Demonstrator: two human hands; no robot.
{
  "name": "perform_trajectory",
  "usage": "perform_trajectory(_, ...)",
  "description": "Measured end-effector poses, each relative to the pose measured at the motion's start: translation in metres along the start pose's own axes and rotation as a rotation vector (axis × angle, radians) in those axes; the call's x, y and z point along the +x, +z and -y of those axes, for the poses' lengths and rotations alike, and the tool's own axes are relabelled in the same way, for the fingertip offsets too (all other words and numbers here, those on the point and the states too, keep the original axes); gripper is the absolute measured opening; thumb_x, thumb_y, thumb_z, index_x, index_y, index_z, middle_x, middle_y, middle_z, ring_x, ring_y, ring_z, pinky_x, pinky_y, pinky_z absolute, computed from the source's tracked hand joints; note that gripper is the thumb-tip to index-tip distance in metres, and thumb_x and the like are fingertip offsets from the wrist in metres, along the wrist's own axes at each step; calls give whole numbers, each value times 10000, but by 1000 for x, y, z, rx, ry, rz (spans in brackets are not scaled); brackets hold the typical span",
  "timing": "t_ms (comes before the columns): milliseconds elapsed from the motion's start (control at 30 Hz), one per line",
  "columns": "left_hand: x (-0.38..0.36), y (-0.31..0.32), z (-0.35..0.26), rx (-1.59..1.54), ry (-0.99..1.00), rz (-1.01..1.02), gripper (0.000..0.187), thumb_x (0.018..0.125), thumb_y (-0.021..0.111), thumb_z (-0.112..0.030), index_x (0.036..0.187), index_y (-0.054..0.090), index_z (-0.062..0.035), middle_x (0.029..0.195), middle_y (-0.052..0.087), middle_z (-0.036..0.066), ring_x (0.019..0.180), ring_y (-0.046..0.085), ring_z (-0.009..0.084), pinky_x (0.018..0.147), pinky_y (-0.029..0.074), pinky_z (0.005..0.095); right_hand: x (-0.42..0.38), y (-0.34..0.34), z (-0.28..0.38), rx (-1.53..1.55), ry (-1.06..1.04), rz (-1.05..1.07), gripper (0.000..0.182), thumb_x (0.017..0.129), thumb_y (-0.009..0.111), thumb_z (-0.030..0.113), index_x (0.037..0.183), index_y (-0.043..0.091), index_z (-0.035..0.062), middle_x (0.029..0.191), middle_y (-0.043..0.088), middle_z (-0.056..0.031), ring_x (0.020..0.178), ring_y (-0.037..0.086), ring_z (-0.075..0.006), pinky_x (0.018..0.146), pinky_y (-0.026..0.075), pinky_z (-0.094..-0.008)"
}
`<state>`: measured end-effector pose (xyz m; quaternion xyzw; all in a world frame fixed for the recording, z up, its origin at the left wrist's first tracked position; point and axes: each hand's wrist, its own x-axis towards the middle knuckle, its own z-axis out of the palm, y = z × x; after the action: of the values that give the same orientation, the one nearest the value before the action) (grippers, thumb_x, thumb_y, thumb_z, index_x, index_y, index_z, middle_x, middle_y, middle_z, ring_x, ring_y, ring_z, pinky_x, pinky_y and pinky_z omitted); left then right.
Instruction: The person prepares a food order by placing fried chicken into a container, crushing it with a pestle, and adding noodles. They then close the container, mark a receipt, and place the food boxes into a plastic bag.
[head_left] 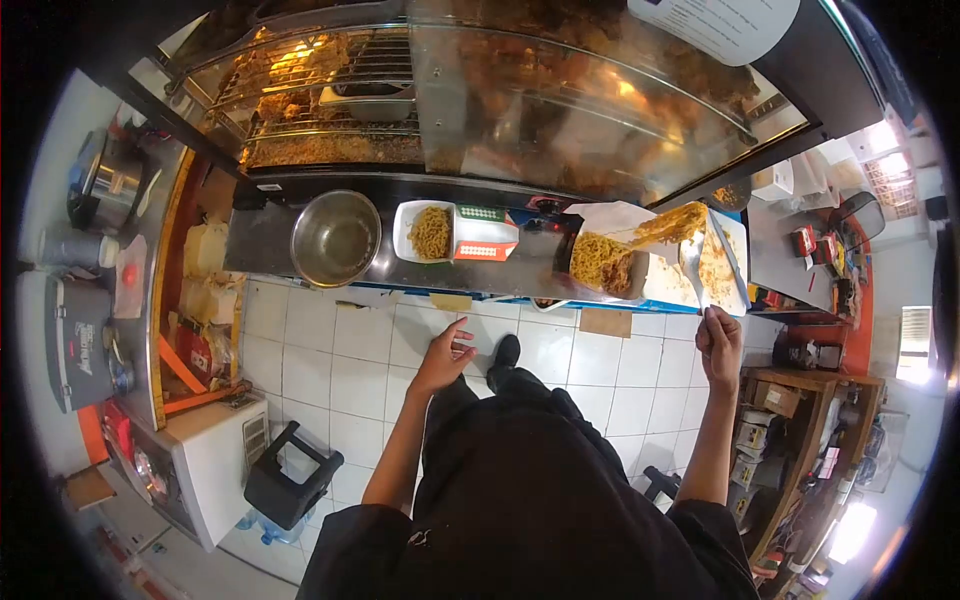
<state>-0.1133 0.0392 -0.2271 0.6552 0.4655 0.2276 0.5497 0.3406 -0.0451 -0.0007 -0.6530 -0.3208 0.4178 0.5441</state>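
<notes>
My right hand [719, 341] is closed on the handle of a metal spoon [692, 262], whose bowl rests over a white board [735, 285] at the counter's right end. Saucy food [685, 222] lies on the board, and a knife [725, 248] lies along its right side. Left of the spoon stands a takeaway box [640, 282] with noodles [598, 258] and a browned piece of food in it. My left hand [444, 360] hangs in front of the counter, fingers apart and holding nothing. Above it is another open box [484, 245], also with noodles [430, 234].
A steel bowl [336, 240] sits on the counter's left part. Behind the counter, a heated glass display case [560, 120] holds fried food on racks. A black stool [292, 474] stands on the tiled floor at left. Wooden shelves [800, 450] are at right.
</notes>
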Motion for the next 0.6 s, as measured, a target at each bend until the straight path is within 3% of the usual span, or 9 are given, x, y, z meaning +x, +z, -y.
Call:
perform_trajectory(367,-13,-39,-5,12,-185,78,481,887,622,-185,1324,519,-11,1125,674,218,1040,641,380,927,505,453,-8,14,40,-14,-54,-14,197,1027,557,156,933,655,14,572,430,67,472,308,-20,434,192,-214)
perform_trajectory(467,-16,-38,26,98,-113,72,472,899,604,-223,1315,527,-14,1154,660,231,1087,618,396,954,489,468,-9,28,57,-19,-62,-1,192,1024,561,151,938,655,9,569,433,65,470,319,-18,431,197,-211)
perform_trajectory(567,-20,-55,-5,105,-237,108,462,905,603,-241,1285,533,12,1175,650,236,1142,592,396,997,461,468,-7,40,72,-42,-70,38,192,1023,565,153,939,652,3,560,433,61,460,319,-16,421,201,-210)
perform_trajectory(600,-21,-53,8,123,-150,85,457,903,607,-238,1276,534,16,1162,654,232,1136,593,394,1001,457,465,-7,48,80,-49,-70,53,193,1023,565,153,939,651,1,559,432,61,459,316,-16,420,202,-210)
